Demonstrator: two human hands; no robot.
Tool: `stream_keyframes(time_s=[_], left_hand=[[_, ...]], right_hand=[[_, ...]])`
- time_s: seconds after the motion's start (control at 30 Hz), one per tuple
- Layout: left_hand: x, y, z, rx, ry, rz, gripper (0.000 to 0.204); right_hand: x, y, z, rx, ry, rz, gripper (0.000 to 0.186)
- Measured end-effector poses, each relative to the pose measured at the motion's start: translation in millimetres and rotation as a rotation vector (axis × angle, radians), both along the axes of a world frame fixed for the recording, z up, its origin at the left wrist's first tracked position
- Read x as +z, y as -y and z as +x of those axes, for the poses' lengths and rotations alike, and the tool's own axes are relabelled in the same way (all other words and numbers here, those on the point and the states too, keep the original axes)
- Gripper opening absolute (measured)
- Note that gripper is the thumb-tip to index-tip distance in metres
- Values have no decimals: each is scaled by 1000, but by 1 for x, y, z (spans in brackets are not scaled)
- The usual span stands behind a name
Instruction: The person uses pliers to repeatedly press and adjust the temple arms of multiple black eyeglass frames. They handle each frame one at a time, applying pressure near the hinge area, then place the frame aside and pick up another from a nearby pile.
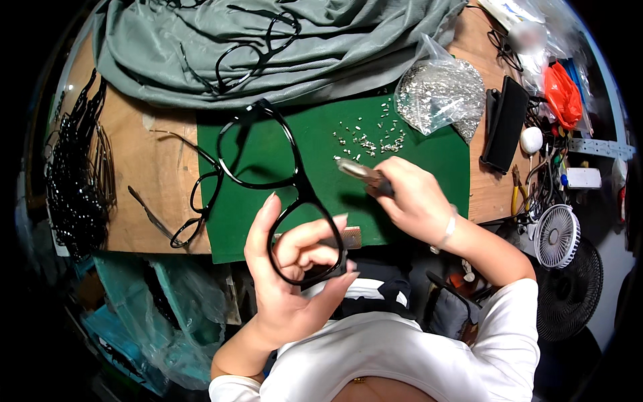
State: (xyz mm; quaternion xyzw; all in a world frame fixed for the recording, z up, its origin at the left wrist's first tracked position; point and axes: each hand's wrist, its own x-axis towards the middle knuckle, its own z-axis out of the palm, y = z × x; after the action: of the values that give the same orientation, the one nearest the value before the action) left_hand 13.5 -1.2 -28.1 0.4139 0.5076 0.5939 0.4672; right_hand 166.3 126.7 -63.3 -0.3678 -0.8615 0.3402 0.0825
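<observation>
My left hand (291,281) holds a black eyeglass front (301,189) upright at a slant, its fingers around the lower rim; no temples show on it. My right hand (412,197) grips metal pliers with a dark handle (362,172), their tip pointing toward small silver metal pieces (372,144) scattered on the green mat (429,174). Beside these pieces, a clear plastic bag (432,94) is full of similar silver bits. A small textured block (351,237) lies at the mat's front edge, partly behind my left hand. Another black pair of glasses (201,204) lies to the left.
A bundle of black temples (77,181) covers the wooden table's (140,228) left end. Grey-green cloth (154,47) with more frames (238,67) lies at the back. At right are a black case (502,124), red bag (561,94), yellow-handled tool (518,191), cables, and two fans (556,234).
</observation>
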Motion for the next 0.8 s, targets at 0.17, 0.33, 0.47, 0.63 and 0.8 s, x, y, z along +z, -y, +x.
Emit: stream_keyframes(time_s=[0.17,0.33,0.47,0.63,0.8], left_hand=[[-9,-8,17,111,-224,21,89],[-14,-12,27,238,-355,68,85],[-15,-10,31,222,-377,9,87],[-6,-11,14,45,-300,-31,84],[8,-12,2,-84,-52,-138,85]], right_hand=[[47,26,-6,-75,-370,-435,16],[39,38,-6,-191,-504,-546,15],[39,37,-9,-334,-626,-1037,17],[52,18,-10,-225,-425,-1294,18],[54,16,-13,-102,-426,-1344,18]])
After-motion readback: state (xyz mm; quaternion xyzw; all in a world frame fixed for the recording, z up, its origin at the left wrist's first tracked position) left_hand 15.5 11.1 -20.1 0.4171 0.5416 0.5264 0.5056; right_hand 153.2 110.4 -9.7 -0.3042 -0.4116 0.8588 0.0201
